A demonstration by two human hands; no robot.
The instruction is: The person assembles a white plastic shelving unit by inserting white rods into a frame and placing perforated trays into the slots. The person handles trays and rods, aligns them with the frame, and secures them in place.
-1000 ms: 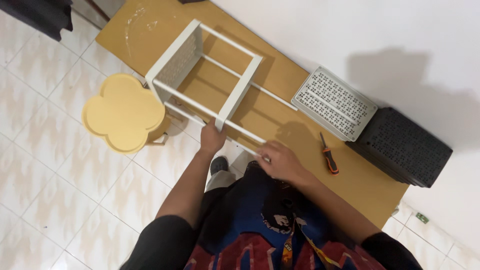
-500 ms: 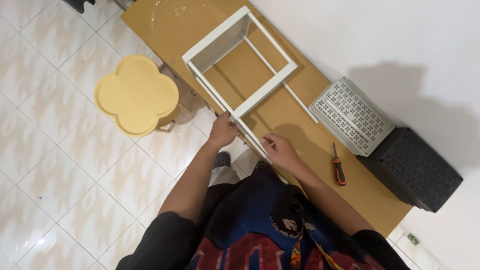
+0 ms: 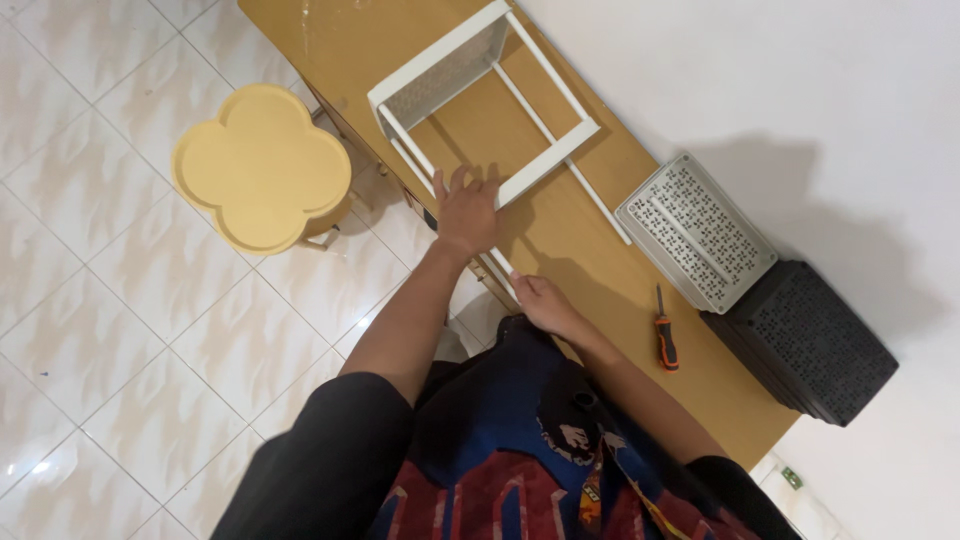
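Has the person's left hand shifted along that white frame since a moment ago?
Yes. The left hand has slid up the white frame, away from the right hand near the table edge, and lies flat by the frame's crossbar.

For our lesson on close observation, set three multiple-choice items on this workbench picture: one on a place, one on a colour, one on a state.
1. Where does the screwdriver lie?
A. on the floor
B. on the wooden table
C. on the stool

2. What colour is the stool?
A. yellow
B. black
C. white

3. What is the left hand doing?
A. hanging free
B. holding the screwdriver
C. resting spread on the white frame

Answers: 1 B, it lies on the tabletop near the grey perforated panel. 2 A, its clover-shaped seat is yellow. 3 C, its fingers lie flat on the frame, while the right hand grips a rail end.
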